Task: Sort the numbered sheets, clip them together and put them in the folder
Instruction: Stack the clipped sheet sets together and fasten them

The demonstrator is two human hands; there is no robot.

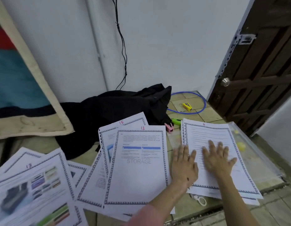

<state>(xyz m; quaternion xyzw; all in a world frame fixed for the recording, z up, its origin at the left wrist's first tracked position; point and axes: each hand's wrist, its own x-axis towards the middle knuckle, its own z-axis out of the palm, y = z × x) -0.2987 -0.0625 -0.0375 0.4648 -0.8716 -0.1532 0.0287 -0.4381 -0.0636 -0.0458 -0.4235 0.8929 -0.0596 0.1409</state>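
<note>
A stack of sheets topped by the page numbered 6 (pixel 211 137) lies on the tiled floor at the right, resting on a clear plastic folder (pixel 249 139). My right hand (pixel 219 158) lies flat and spread on that page. My left hand (pixel 184 165) rests spread at the stack's left edge, half on the floor. Left of it lies sheet 12 (pixel 138 167) over sheet 15 (pixel 123 124). Sheet 13 (pixel 32 180) sits among loose pages at the lower left. A pink clip (pixel 169 128) and a green clip (pixel 176 121) lie above the sheets.
A black cloth (pixel 118 108) is heaped against the white wall. A blue cable loop (pixel 202 101) and a yellow stapler (pixel 187 106) lie behind. A dark wooden door (pixel 259 70) stands at the right. White scissors (pixel 200 199) peek from under the stack. A rug (pixel 19 79) leans at the left.
</note>
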